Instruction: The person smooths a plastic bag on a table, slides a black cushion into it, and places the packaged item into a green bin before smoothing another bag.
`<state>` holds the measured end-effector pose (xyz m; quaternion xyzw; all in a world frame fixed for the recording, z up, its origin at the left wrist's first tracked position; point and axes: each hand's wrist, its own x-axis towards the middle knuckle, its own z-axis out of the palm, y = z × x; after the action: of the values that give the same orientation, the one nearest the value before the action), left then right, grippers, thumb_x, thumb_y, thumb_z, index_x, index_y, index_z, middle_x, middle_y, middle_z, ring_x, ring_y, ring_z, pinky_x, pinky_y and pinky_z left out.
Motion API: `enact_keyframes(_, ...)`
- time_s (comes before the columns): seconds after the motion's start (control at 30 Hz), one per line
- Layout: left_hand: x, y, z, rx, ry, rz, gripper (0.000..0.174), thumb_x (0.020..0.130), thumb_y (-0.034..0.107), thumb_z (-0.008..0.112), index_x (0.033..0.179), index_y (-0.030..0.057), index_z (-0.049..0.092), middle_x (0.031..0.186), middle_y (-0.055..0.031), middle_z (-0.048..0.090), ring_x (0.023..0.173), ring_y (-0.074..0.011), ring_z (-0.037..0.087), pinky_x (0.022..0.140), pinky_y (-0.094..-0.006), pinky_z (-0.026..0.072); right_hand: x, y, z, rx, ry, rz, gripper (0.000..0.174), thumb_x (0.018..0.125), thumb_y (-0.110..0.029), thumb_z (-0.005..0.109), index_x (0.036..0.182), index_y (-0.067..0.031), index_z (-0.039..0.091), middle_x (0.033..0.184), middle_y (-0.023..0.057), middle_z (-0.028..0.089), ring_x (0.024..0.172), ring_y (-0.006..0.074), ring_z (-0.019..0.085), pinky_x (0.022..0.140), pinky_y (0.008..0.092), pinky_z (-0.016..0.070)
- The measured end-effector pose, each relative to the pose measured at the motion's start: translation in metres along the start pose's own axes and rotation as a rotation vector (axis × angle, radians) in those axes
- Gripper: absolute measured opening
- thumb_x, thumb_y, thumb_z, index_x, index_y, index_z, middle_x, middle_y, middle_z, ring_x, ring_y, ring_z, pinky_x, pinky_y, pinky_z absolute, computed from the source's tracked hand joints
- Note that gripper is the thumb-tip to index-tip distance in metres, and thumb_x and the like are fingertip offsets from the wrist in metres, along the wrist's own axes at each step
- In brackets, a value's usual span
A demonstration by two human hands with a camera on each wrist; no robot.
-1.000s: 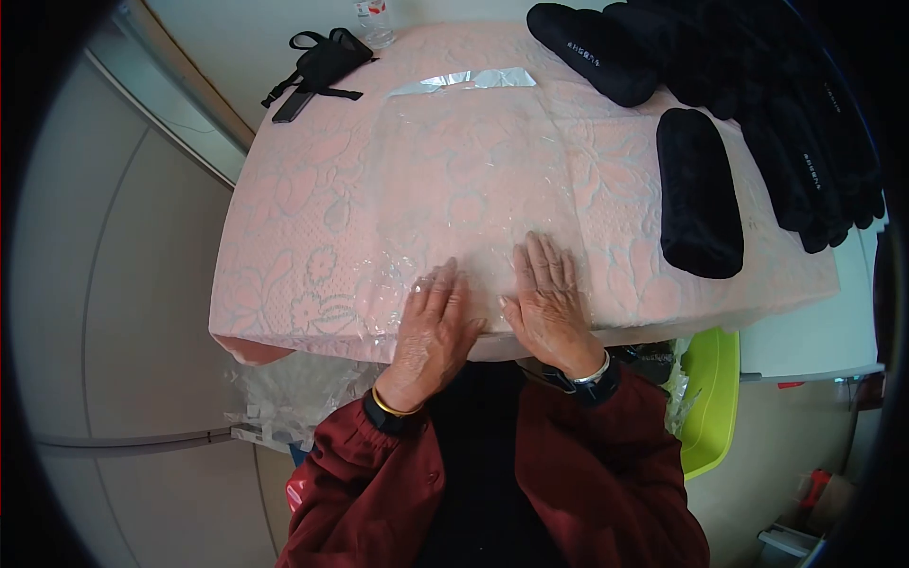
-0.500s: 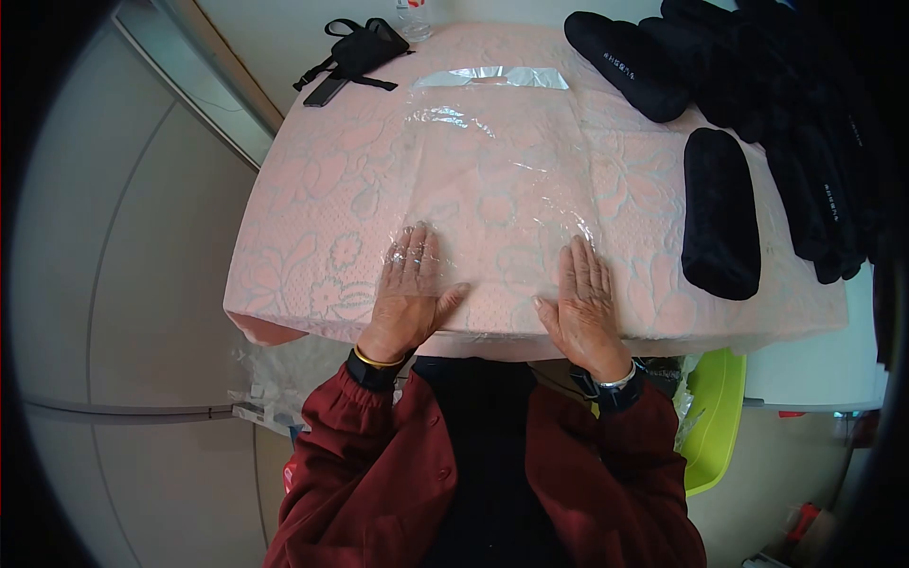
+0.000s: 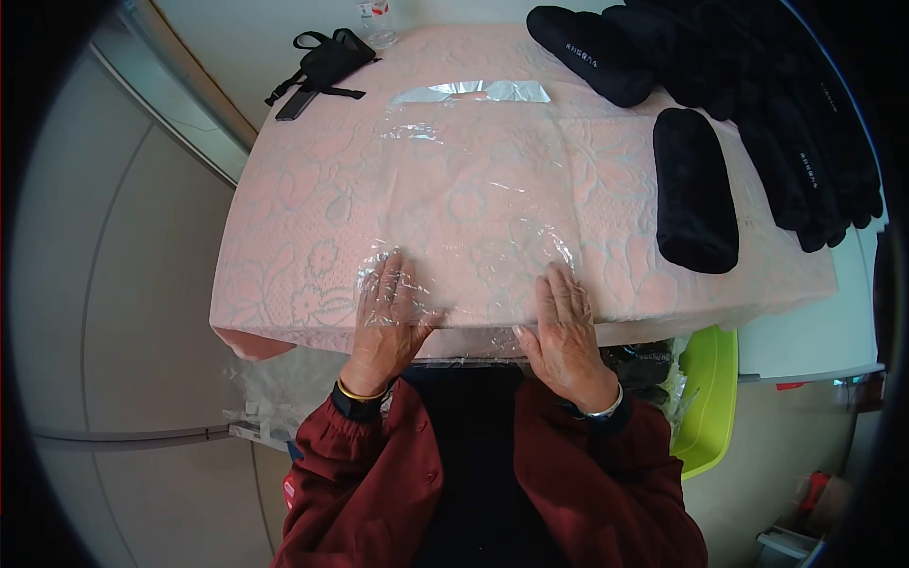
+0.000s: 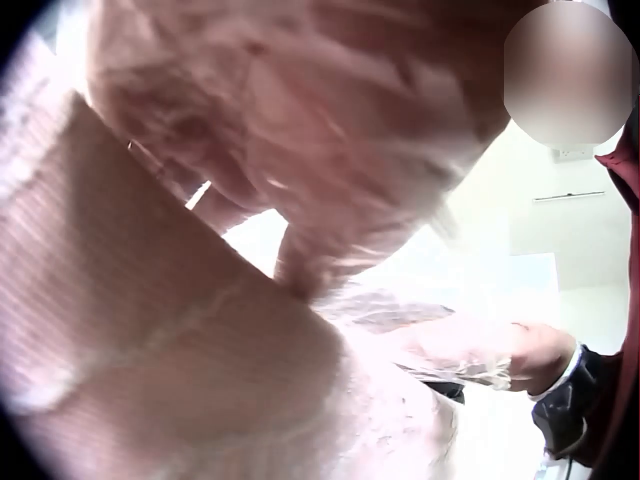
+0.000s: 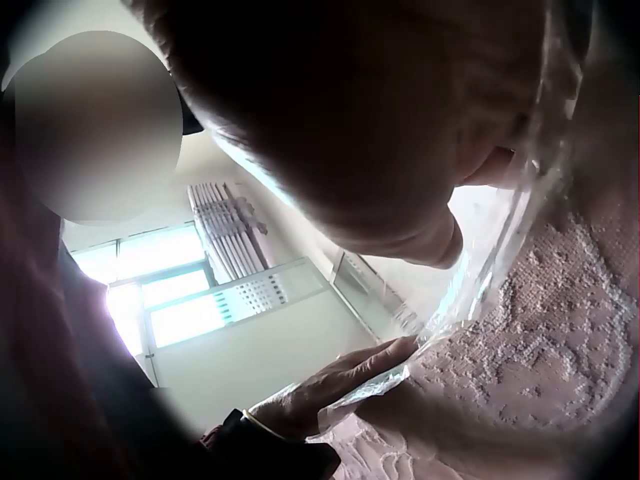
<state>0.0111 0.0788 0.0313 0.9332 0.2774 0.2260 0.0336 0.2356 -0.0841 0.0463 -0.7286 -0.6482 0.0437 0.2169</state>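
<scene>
**Dark Red Jacket, Banded Wrists**

A dark red fabric jacket [image 3: 369,492] with gathered cuffs is worn over a black top [image 3: 483,473]. At the left hand [image 3: 383,317] a thin gold bangle [image 3: 358,392] is seen beside a black wrist strap [image 3: 352,409]. At the right hand [image 3: 565,331] a slim silver bracelet [image 3: 609,405] is worn beside a second black strap [image 3: 595,419].

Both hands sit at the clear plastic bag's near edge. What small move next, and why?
Probably slide both palms outward along it: the left hand and right hand lie flat at the near edge of the clear plastic bag, which looks wrinkled on the pink tablecloth.
</scene>
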Motion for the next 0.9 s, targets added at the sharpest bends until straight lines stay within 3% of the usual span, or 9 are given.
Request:
enact_keyframes(0.27, 0.042, 0.044, 0.016, -0.403, -0.072, 0.129, 0.072, 0.095, 0.038, 0.065, 0.147, -0.0051, 0.04, 0.153, -0.0287, 0.037, 0.14, -0.048, 0.039, 0.114, -0.0546, 0.0339, 0.058, -0.008, 0.032, -0.04, 0.027, -0.21, 0.075, 0.094, -0.028, 0.062, 0.148, 0.0139, 0.031, 0.157, 0.0305, 0.029, 0.149, 0.0443, 0.025, 0.122, 0.0537, 0.0185)
enact_keyframes(0.37, 0.035, 0.024, 0.006, -0.07, -0.131, 0.165, 0.082, 0.092, 0.045, 0.066, 0.145, -0.0102, 0.037, 0.151, -0.0307, 0.039, 0.138, -0.0482, 0.04, 0.115, -0.0571, 0.0316, 0.053, 0.011, 0.024, -0.02, -0.003, -0.176, 0.079, 0.094, -0.033, 0.062, 0.149, 0.0134, 0.03, 0.158, 0.0304, 0.027, 0.15, 0.0438, 0.024, 0.122, 0.0533, 0.0181)
enact_keyframes(0.5, 0.018, -0.025, 0.01, 0.002, -0.008, 0.121, 0.082, 0.092, 0.048, 0.065, 0.144, -0.0103, 0.04, 0.152, -0.03, 0.039, 0.139, -0.0476, 0.04, 0.115, -0.0576, 0.031, 0.047, 0.026, 0.017, -0.017, -0.04, -0.08, 0.085, 0.093, -0.039, 0.064, 0.15, 0.013, 0.028, 0.16, 0.0303, 0.024, 0.151, 0.0433, 0.021, 0.122, 0.0532, 0.0169)
enact_keyframes(0.8, 0.018, -0.014, 0.007, 0.012, 0.028, 0.053, 0.081, 0.091, 0.049, 0.067, 0.143, -0.0086, 0.043, 0.15, -0.0289, 0.043, 0.137, -0.0484, 0.043, 0.113, -0.0578, 0.0341, 0.038, 0.022, 0.019, -0.136, -0.003, -0.018, 0.089, 0.093, -0.042, 0.064, 0.151, 0.0135, 0.026, 0.161, 0.0308, 0.021, 0.152, 0.0434, 0.017, 0.122, 0.0556, 0.0133)
enact_keyframes(0.9, 0.016, -0.015, 0.006, -0.015, 0.012, 0.058, 0.081, 0.09, 0.047, 0.069, 0.144, -0.0066, 0.043, 0.148, -0.028, 0.045, 0.136, -0.0489, 0.044, 0.112, -0.0571, 0.0359, 0.033, 0.02, 0.02, -0.141, 0.031, -0.024, 0.087, 0.092, -0.04, 0.065, 0.15, 0.0138, 0.028, 0.16, 0.0309, 0.022, 0.151, 0.0435, 0.019, 0.121, 0.0558, 0.0157)
